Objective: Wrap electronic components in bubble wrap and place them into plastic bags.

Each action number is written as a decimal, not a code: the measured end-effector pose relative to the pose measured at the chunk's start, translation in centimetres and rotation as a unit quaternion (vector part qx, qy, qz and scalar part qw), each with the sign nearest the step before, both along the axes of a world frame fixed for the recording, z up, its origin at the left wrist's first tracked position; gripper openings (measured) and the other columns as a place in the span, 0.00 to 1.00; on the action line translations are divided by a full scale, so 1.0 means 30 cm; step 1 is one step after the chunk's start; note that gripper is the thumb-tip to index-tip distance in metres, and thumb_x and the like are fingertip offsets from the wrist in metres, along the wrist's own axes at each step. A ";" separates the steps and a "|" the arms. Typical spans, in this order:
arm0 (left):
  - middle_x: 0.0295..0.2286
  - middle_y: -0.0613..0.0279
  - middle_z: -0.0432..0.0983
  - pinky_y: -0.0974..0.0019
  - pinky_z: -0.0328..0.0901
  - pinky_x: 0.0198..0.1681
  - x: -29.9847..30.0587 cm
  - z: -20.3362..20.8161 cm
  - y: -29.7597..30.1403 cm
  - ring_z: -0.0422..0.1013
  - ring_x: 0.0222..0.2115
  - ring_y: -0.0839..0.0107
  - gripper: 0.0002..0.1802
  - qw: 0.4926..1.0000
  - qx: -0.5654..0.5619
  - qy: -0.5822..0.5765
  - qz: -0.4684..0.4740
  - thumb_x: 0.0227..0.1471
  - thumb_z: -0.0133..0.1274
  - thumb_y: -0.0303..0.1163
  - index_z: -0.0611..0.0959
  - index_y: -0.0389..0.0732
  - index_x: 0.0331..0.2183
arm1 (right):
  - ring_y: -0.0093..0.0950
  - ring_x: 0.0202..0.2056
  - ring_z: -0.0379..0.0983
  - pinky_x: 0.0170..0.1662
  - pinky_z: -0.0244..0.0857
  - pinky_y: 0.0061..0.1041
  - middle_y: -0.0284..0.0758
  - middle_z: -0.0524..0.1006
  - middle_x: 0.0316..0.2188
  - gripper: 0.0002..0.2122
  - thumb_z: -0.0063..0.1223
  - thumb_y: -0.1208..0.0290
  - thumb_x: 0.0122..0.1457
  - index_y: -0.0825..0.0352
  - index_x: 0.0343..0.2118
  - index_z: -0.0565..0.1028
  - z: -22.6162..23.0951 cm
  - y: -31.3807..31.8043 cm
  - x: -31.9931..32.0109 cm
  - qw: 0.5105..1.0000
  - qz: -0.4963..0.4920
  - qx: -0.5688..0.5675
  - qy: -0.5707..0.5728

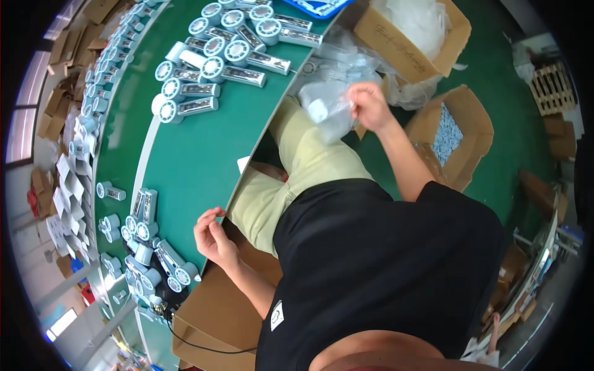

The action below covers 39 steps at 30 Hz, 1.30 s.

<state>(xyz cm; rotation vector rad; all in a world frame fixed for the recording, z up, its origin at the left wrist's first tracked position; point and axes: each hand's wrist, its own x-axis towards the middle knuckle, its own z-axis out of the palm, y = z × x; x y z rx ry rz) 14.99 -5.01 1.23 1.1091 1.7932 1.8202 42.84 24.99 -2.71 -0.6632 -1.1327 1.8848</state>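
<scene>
My right hand (369,106) is closed at the fingertips on a clear plastic bag (337,117), which hangs over my right knee, past the table edge. A pale round part (318,110) shows in or behind the bag; blur hides which. My left hand (215,238) hovers at the edge of the green table (192,154), fingers loosely curled and apart, nothing visible in them. Closest to it lies a pile of light-blue devices (147,230) with round heads and open handles showing inner parts. A larger group of the same devices (237,52) covers the table's far end.
Beyond my right hand stand a carton of clear plastic bags (405,37) and a carton of small blue pieces (447,136) on the green floor. Another cardboard box (216,303) sits below my left arm, crossed by a black cable (210,349). A blue tray (318,7) is at the far table edge.
</scene>
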 end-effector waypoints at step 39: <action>0.32 0.56 0.77 0.68 0.68 0.44 0.028 -0.030 -0.036 0.72 0.32 0.70 0.06 0.984 -0.136 -0.073 0.094 0.62 0.48 0.27 0.78 0.34 0.37 | 0.39 0.36 0.75 0.36 0.66 0.35 0.42 0.80 0.34 0.08 0.51 0.66 0.54 0.64 0.27 0.79 -0.749 0.708 -0.252 0.770 -0.308 0.053 -0.556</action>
